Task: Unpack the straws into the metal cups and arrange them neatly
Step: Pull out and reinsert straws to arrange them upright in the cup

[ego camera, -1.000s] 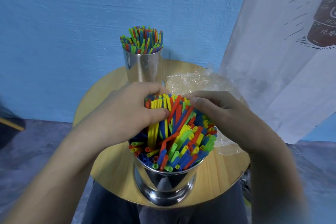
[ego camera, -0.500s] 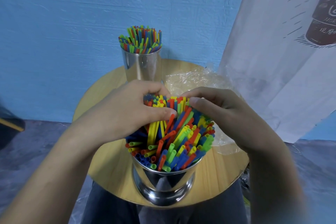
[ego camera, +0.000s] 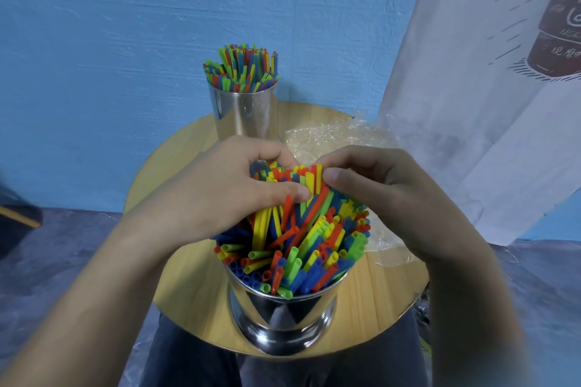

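Two hands on one bunch | L hand [ego camera: 217, 195] fingers+thumb curled round tops of multicolour plastic straws [ego camera: 298, 248] standing in near shiny metal cup [ego camera: 283, 314] | R hand [ego camera: 386, 198] pinches same bunch | 2nd tall metal cup [ego camera: 246, 116], full of straws, behind near cup | clear crumpled plastic wrap [ego camera: 333, 138] behind-right of it

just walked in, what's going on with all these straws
A person's left hand and right hand grip a bunch of the straws standing in the near metal cup; the rest lean unevenly. The far metal cup already holds upright straws. Clear plastic wrap lies on the round table.
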The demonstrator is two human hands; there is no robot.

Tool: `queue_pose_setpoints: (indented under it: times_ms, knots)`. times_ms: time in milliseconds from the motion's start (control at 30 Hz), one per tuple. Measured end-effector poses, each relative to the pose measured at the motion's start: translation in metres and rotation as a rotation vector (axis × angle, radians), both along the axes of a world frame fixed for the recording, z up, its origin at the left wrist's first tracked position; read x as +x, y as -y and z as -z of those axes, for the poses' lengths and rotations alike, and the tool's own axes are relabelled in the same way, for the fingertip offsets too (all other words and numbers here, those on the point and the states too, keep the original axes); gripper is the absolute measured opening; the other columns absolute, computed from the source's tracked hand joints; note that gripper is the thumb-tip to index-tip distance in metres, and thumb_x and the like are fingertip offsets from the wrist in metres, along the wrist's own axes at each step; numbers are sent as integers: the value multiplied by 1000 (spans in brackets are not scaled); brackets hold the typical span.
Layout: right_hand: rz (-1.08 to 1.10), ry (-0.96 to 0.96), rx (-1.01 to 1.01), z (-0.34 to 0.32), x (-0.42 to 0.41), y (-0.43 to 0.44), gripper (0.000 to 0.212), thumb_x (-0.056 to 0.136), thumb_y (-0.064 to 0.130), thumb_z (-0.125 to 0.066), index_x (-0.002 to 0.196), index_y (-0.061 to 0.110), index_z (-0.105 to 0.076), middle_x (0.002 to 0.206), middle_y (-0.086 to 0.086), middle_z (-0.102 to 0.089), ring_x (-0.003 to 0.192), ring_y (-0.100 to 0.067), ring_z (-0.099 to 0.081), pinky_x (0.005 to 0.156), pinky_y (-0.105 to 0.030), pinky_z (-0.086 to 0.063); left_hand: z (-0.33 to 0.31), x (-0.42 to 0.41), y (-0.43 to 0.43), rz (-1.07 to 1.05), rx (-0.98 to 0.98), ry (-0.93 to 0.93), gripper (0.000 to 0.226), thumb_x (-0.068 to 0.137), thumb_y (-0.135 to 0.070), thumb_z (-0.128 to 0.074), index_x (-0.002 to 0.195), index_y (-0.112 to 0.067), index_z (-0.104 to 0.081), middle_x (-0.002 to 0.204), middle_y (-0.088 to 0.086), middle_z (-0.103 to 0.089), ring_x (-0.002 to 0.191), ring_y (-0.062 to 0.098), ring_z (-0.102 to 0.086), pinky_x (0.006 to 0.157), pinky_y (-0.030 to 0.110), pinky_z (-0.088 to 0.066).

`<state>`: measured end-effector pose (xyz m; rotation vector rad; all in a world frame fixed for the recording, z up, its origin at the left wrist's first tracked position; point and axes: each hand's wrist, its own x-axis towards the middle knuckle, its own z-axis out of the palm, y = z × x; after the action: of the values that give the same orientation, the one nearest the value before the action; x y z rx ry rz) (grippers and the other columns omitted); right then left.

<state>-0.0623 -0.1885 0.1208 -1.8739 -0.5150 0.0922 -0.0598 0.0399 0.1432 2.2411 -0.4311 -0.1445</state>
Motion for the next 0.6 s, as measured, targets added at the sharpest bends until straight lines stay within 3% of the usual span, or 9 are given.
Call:
queue_pose_setpoints:
  times_ms: [133,333,467,600]
  knots:
    - [3,4,3,-2,1,-2,15,94,31,-64,95,21,-76,92,-4,-75,91,-26,-72,85,-53,-59,2,0,0,-22,12,21,26,79,-59,-77,92,-37,-74,89,-15,-76,86,4,-71,87,42,-57]
    - [-12,24,-8,-5,5,-6,12,88,31,-69,90,21,-73,81,4,-71,79,-11,-68,74,-33,-54,2,1,5,-11,-11,109,31,72,-64,-69,86,-37,-74,99,-14,-70,97,7,-66,91,46,-53]
    - [0,60,9,-2,4,-7,11,91,29,-66,90,20,-72,84,0,-71,84,-21,-69,75,-41,-57,-1,1,6,29,-54,142,24,76,-57,-73,84,-34,-75,99,-15,-70,97,5,-66,91,46,-52]
    - [27,107,37,-3,3,-8,10,92,27,-65,87,20,-71,81,3,-69,82,-20,-68,70,-29,-57,0,3,6,63,-70,141,21,79,-53,-71,86,-34,-74,97,-15,-71,93,7,-69,87,46,-55]
